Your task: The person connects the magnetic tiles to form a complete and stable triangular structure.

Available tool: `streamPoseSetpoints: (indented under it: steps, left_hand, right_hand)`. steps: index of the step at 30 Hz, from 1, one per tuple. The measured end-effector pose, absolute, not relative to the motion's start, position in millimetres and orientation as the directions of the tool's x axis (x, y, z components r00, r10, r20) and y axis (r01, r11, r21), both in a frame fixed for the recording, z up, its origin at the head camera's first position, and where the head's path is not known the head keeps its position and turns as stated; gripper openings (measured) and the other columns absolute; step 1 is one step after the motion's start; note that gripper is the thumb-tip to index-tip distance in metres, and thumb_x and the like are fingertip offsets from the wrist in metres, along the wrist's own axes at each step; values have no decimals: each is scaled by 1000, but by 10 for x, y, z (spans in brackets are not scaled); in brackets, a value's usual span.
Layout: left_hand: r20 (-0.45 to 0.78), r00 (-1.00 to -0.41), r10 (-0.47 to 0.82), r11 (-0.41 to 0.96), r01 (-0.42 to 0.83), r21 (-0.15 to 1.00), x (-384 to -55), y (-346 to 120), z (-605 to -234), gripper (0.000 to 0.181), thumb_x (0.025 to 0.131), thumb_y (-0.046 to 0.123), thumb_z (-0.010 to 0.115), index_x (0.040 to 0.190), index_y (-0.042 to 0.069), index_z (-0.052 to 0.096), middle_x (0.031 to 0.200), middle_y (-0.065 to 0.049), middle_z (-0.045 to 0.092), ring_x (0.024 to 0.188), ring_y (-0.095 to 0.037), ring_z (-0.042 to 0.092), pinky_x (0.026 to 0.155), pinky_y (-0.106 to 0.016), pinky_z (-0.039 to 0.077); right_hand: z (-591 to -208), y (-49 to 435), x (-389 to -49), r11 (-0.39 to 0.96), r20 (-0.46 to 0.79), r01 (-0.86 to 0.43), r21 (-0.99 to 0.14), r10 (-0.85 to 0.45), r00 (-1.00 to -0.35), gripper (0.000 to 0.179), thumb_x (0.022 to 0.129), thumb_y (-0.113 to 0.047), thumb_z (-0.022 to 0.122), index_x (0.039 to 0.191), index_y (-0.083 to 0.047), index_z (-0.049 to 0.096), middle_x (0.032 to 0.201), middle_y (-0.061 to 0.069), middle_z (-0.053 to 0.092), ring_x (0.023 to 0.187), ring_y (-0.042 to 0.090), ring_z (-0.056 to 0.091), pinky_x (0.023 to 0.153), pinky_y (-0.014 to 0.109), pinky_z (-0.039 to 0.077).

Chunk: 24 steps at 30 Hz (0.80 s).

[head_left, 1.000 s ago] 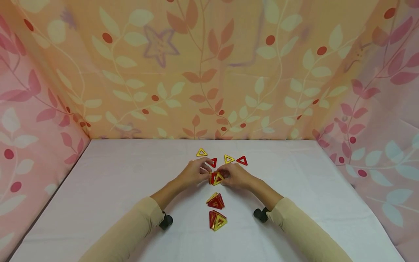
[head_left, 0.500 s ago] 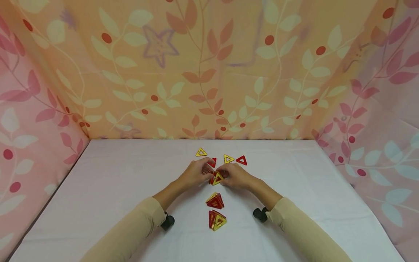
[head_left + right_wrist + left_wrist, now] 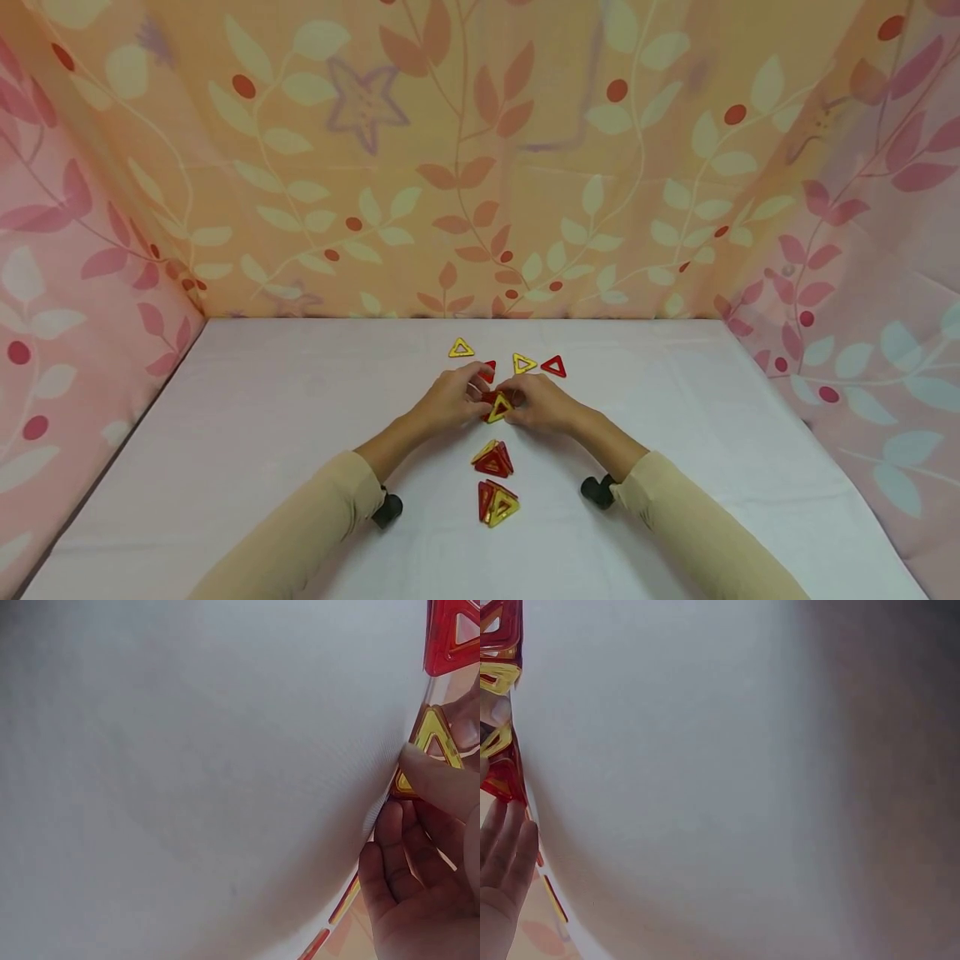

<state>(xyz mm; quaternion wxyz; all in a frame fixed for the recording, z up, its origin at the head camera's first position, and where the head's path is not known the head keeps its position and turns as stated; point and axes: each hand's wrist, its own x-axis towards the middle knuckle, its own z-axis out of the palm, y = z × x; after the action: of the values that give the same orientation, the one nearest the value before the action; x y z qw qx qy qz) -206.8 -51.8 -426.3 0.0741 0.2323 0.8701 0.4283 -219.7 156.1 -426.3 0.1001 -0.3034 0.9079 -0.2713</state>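
Observation:
At the middle of the table, my left hand (image 3: pixel 448 397) and right hand (image 3: pixel 545 402) hold a small pyramid of red and yellow triangular magnetic tiles between them. Its yellow tile (image 3: pixel 499 407) faces me. In the right wrist view my right thumb presses this yellow tile (image 3: pixel 433 724), with the fingers curled behind it. The left wrist view shows the left fingers (image 3: pixel 508 851) touching the pyramid's red tile (image 3: pixel 505 778) from the far side. Fingers partly hide the pyramid. Closer to me stand two more pyramids, one mostly red (image 3: pixel 492 459), the other red and yellow (image 3: pixel 498 504).
Flat triangular tiles lie beyond the hands: a yellow one (image 3: pixel 461 348), another yellow one (image 3: pixel 523 364), a red one (image 3: pixel 554 367) and a partly hidden red one (image 3: pixel 489 372). White cloth covers the table (image 3: pixel 300 367). Patterned curtains (image 3: pixel 465 167) stand behind and at both sides.
The left fingers and thumb have shifted slightly round the left side of the pyramid, covering more of its red tile. The right hand and the other tiles stay in place.

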Motion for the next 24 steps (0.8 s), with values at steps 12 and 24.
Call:
streamPoseSetpoints:
  steps: [12, 24]
  left_hand:
    - [26, -880, 474, 529, 308, 791, -2041, -580, -4265, 50, 83, 0, 78, 128, 5, 57, 108, -8, 68, 96, -22, 66, 80, -30, 57]
    - [37, -865, 500, 516, 332, 790, -1944, -666, -4244, 51, 84, 0, 77, 130, 5, 56, 106, -8, 70, 93, -22, 66, 83, -33, 57]
  right_hand:
    - [-4260, 1498, -2135, 662, 16, -525, -536, -613, -790, 34, 84, -4, 78, 117, 0, 69, 98, 2, 68, 86, 13, 60, 79, 29, 53]
    - [-4243, 1521, -2068, 610, 2, -548, -571, -667, -745, 35, 87, -4, 76, 121, -1, 68, 109, 4, 71, 96, 14, 64, 89, 32, 54]
